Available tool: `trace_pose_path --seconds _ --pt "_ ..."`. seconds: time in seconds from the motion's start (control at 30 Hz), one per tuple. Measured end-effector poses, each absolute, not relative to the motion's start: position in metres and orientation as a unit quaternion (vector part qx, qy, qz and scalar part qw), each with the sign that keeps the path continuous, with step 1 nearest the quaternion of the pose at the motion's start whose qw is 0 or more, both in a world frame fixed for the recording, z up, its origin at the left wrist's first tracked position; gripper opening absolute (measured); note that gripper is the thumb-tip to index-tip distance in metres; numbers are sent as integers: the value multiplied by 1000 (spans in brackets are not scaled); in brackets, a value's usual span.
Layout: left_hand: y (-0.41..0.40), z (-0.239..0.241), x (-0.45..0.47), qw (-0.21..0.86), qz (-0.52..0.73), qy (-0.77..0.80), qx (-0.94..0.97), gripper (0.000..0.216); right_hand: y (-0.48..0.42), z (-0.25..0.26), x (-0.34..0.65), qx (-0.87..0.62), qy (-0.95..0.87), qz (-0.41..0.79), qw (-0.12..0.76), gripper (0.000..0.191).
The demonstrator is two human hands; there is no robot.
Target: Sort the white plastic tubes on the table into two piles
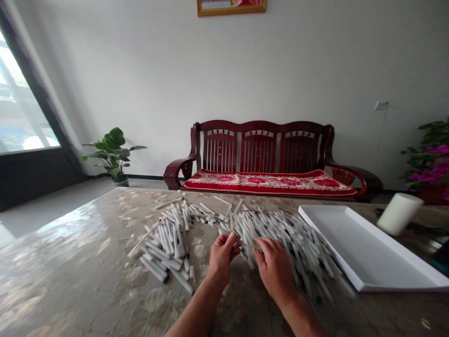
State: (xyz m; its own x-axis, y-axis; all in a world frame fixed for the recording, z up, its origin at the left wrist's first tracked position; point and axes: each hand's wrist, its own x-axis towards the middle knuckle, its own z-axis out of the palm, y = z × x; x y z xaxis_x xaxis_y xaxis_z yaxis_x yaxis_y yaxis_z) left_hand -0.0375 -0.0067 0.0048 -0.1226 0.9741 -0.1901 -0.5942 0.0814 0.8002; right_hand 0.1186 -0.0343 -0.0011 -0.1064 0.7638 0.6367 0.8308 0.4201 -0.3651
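Observation:
Many slim white pens, some with black ends, lie on the table in two heaps. My left hand is closed in a pinch between the heaps, thumb against the fingers; what it grips is too small and blurred to make out. My right hand rests over the near left edge of the larger pen heap, its thumb and fingers a little apart and the fingertips touching pens. To the left of my left hand lies the smaller pen heap, its pens pointing various ways.
A shallow white tray lies right of the larger heap, with a white cylinder beyond its right side. The patterned tabletop extends left. Behind the table are a dark red wooden bench and a potted plant.

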Motion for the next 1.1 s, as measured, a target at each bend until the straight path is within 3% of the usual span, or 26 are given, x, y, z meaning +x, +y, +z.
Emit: trace_pose_path --seconds 0.27,0.47,0.57,0.67,0.77,0.87,0.97,1.1 --pt "-9 -3 -27 579 598 431 347 43 -34 -4 116 -529 -716 59 452 33" --pt "-19 8 -38 216 447 536 683 17 -32 -1 123 -514 -593 243 570 43" --pt "-24 16 -41 157 352 535 752 18 -31 3 126 -512 -539 307 594 45" --pt "-22 14 -43 165 368 534 743 19 -27 4 129 -535 -495 324 603 43" --pt "-13 4 -45 211 514 569 607 35 -23 3 131 -536 -445 344 629 43" --pt "-6 -2 -43 390 604 524 457 50 -21 1 130 -527 -424 362 642 42" --pt "-6 0 -37 566 598 423 378 53 -21 -1 127 -524 -443 380 620 43" --pt "-11 5 -28 621 622 364 308 47 -24 -1 124 -512 -477 408 586 46"
